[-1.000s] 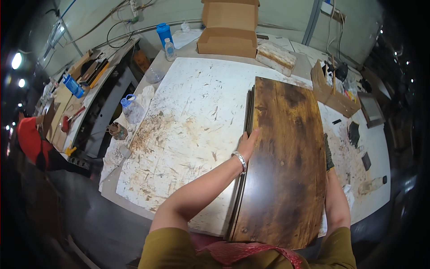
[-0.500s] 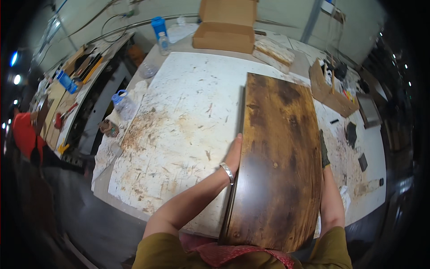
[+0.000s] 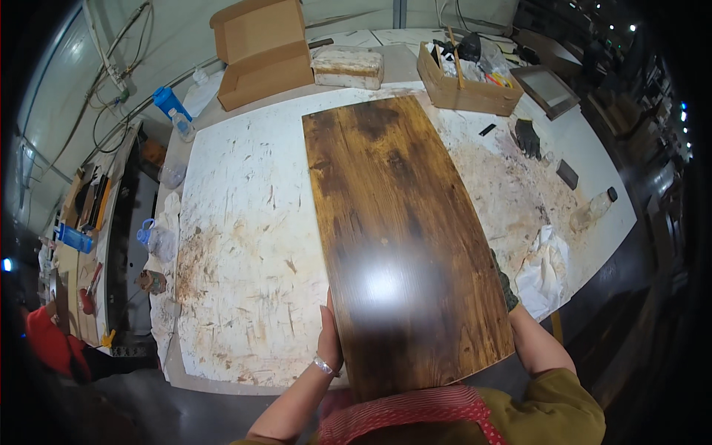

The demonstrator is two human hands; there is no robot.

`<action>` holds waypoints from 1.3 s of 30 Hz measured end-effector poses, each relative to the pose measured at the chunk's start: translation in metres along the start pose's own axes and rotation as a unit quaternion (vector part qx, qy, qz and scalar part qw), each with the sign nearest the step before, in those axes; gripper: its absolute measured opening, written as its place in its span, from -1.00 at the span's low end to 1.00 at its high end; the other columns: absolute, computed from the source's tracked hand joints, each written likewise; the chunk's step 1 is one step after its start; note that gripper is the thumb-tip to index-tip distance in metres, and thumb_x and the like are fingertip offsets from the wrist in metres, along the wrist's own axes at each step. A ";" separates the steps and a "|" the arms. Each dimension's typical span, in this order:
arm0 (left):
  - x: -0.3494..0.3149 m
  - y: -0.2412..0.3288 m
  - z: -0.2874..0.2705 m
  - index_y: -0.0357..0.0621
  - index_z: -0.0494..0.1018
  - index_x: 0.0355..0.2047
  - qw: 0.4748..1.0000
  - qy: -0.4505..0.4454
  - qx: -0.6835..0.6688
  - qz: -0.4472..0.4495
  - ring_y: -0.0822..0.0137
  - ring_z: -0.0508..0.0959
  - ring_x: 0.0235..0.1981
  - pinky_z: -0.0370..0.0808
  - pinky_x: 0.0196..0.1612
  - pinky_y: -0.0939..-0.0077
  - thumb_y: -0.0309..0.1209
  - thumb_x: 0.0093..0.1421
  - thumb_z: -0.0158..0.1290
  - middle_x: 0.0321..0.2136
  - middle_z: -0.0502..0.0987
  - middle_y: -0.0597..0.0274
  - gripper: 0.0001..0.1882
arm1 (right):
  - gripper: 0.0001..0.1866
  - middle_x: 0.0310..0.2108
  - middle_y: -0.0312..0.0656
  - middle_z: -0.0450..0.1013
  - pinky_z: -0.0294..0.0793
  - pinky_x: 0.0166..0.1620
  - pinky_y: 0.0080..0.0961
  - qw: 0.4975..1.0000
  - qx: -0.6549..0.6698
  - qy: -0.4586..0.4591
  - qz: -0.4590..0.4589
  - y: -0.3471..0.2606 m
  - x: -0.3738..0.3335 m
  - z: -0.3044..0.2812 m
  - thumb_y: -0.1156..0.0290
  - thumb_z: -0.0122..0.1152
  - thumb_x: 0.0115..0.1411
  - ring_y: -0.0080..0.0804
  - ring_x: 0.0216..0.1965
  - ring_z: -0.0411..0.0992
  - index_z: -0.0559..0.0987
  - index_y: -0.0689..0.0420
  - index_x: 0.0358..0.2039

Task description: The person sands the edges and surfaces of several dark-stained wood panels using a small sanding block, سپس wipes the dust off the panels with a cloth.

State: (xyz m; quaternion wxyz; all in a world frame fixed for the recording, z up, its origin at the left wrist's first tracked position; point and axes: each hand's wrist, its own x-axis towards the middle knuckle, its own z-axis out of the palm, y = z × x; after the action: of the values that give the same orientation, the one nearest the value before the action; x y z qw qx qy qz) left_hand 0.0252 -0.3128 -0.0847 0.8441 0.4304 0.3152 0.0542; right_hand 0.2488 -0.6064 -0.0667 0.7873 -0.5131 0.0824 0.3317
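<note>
A long dark-brown wood-grain board lies lengthwise before me, its near end against my body and a bright glare on its top. My left hand, bare with a silver bracelet at the wrist, grips the left long edge close to the near end; its fingers are partly hidden by the board. On the opposite edge, my right hand, in a dark glove, holds the board, mostly covered by it. A stained white worktable is underneath.
An opened cardboard box, a wrapped block and a carton of tools line the far side. Rightward lie a black glove, a dark block, a bottle and a white rag. A jug stands left.
My view has turned to the right, so the board and table appear further left. The board's left side face no longer shows. My left hand now sits closer to the board's near end.
</note>
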 end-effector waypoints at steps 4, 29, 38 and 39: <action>-0.012 0.004 0.010 -0.16 0.21 0.27 0.992 -0.001 -0.103 -0.073 0.21 0.46 0.03 0.43 0.11 0.34 0.28 0.36 -0.43 0.10 0.43 0.13 -0.19 | -0.44 0.15 -0.15 0.39 0.40 0.14 -0.49 0.984 0.069 -0.161 0.016 0.022 -0.008 -0.035 0.06 -0.25 0.47 -0.45 0.07 0.39 0.30 0.20 0.28; -0.046 -0.002 0.032 -0.09 0.12 0.33 0.998 -0.030 -0.009 0.052 0.15 0.33 0.18 0.34 0.19 0.31 0.22 0.38 -0.35 0.24 0.26 0.12 -0.25 | -0.49 0.22 -0.24 0.37 0.41 0.13 -0.55 0.996 0.085 -0.016 0.016 0.040 -0.075 -0.028 0.11 -0.24 0.47 -0.50 0.11 0.42 0.33 0.08 0.29; -0.065 -0.032 -0.013 -0.14 0.29 0.19 0.999 0.022 -0.044 -0.009 0.17 0.49 -0.01 0.52 -0.03 0.36 -0.07 0.40 -0.21 0.03 0.45 0.12 -0.49 | -0.46 0.34 -0.18 0.19 0.18 0.31 -0.51 0.963 0.164 -0.212 0.016 0.082 -0.066 -0.082 0.19 -0.16 0.46 -0.44 0.27 0.24 0.20 0.13 0.36; -0.066 -0.037 -0.018 -0.14 0.30 0.19 0.999 0.020 -0.037 -0.018 0.17 0.49 -0.01 0.52 -0.02 0.36 -0.07 0.40 -0.21 0.03 0.45 0.12 -0.49 | -0.45 0.35 -0.18 0.17 0.15 0.32 -0.50 0.974 0.093 -0.204 -0.026 0.087 -0.067 -0.086 0.21 -0.14 0.45 -0.43 0.29 0.22 0.18 0.14 0.37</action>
State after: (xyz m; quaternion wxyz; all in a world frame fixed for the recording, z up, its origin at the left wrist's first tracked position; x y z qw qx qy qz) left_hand -0.0440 -0.3476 -0.0889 0.8540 0.3917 0.3372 0.0591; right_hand 0.1627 -0.6879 -0.1401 0.8403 -0.3612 -0.0631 0.3994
